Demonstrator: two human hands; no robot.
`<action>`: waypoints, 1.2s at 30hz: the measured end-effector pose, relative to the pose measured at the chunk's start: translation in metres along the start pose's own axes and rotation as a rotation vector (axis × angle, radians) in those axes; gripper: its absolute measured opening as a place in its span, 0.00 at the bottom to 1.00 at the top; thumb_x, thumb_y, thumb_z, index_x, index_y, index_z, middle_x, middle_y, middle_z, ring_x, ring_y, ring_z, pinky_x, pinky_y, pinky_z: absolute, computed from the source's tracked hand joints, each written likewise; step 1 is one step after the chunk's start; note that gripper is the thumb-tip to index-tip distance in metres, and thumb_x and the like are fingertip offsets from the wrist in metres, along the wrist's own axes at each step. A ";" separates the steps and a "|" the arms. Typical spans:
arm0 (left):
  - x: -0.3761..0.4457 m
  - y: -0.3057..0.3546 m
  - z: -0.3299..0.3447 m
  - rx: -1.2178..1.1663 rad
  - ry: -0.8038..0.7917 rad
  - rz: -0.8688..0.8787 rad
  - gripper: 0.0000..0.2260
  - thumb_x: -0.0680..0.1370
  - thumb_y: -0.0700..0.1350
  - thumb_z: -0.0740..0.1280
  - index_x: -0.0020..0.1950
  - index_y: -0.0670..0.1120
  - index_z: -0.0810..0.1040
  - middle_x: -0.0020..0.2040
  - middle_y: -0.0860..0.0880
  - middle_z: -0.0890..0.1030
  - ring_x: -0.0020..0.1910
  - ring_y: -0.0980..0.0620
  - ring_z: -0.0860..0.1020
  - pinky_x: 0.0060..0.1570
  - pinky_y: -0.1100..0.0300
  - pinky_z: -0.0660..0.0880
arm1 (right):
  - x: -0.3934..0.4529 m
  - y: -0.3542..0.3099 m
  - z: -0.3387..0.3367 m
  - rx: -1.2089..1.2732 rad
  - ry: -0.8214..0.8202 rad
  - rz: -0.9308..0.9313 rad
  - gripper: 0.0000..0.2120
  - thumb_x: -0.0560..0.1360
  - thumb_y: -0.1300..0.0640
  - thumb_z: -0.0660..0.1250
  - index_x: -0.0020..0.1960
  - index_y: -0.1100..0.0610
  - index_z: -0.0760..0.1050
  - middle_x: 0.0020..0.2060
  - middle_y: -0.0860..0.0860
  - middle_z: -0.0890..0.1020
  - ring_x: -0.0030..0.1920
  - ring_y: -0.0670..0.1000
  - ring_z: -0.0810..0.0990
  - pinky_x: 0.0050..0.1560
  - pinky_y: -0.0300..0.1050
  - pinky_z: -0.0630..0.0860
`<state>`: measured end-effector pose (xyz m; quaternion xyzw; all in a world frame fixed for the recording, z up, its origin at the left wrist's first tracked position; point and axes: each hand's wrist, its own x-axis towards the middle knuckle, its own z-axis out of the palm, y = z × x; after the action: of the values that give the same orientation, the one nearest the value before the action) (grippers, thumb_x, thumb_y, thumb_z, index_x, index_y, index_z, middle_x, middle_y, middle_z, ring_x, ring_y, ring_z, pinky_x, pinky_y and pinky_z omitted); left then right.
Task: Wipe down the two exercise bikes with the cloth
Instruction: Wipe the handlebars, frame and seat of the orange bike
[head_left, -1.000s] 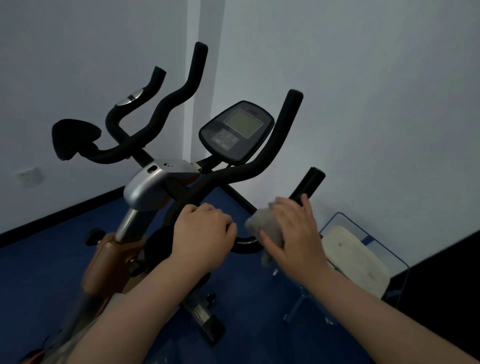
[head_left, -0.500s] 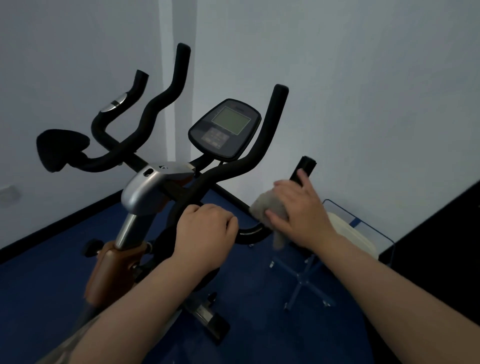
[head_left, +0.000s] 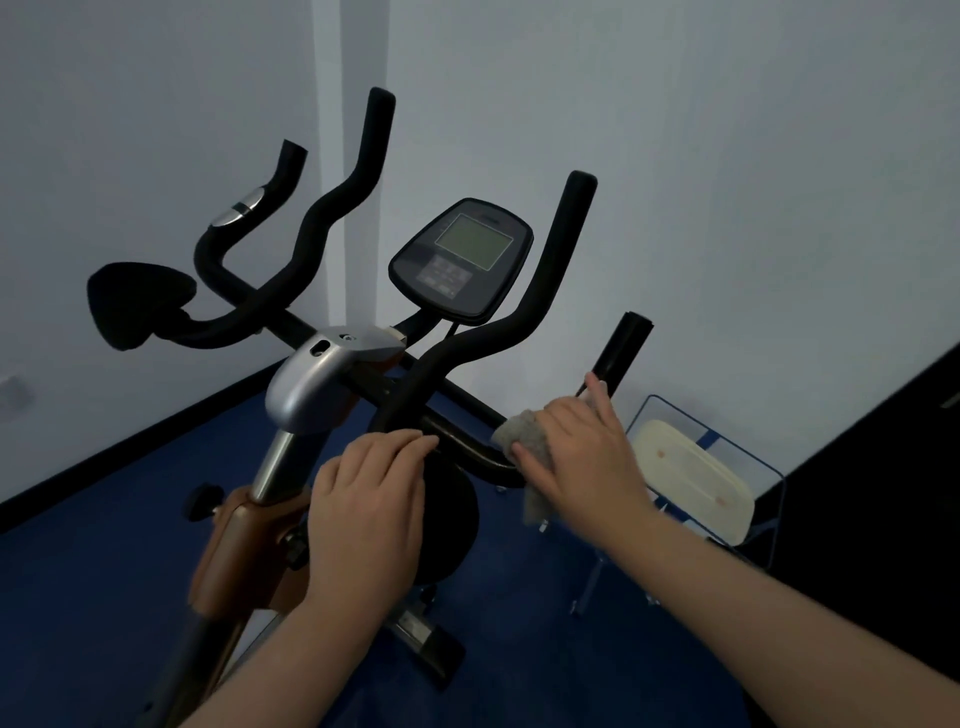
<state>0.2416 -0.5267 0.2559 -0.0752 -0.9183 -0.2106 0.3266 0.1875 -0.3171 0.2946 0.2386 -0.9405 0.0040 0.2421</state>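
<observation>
One exercise bike is in view, with black foam handlebars (head_left: 545, 291), a grey console (head_left: 462, 260) and a silver stem cover (head_left: 317, 379). My right hand (head_left: 582, 457) holds a grey cloth (head_left: 524, 434) wrapped against the lower bend of the short right-hand grip (head_left: 623, 348), thumb beneath and fingers over the top. A corner of the cloth hangs below the bar. My left hand (head_left: 369, 499) lies over the lower bend of the inner handlebar, its fingers curled loosely round it. A second bike is not in view.
A blue wire-frame chair with a cream seat (head_left: 696, 483) stands close behind my right hand. White walls meet in a corner behind the bike. A dark panel (head_left: 883, 493) is on the right, and the floor (head_left: 104, 597) is blue.
My right hand slid the cloth up the right grip, then a little back down. The fingers of my left hand lie straighter over the bar than before.
</observation>
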 end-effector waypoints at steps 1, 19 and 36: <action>-0.002 -0.001 0.001 -0.040 0.021 -0.030 0.16 0.78 0.45 0.57 0.59 0.46 0.81 0.57 0.50 0.80 0.57 0.48 0.76 0.52 0.53 0.70 | 0.000 -0.016 0.006 -0.003 -0.008 0.079 0.19 0.78 0.45 0.58 0.48 0.59 0.79 0.38 0.51 0.80 0.43 0.52 0.78 0.74 0.56 0.59; -0.005 -0.005 0.005 -0.283 0.050 -0.142 0.15 0.82 0.43 0.61 0.66 0.41 0.76 0.71 0.45 0.72 0.70 0.46 0.70 0.67 0.49 0.69 | 0.039 -0.043 0.000 0.183 -0.508 0.089 0.26 0.83 0.41 0.49 0.75 0.57 0.57 0.49 0.56 0.81 0.47 0.58 0.79 0.44 0.47 0.68; -0.004 -0.011 0.006 -0.324 0.054 -0.113 0.17 0.79 0.47 0.59 0.64 0.43 0.79 0.69 0.48 0.75 0.62 0.49 0.77 0.59 0.53 0.75 | 0.057 -0.033 0.001 0.006 -0.568 -0.022 0.25 0.83 0.42 0.48 0.71 0.58 0.60 0.45 0.57 0.82 0.47 0.59 0.79 0.45 0.48 0.66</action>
<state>0.2380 -0.5337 0.2456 -0.0693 -0.8660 -0.3759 0.3225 0.1580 -0.3718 0.3167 0.2409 -0.9680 -0.0630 -0.0319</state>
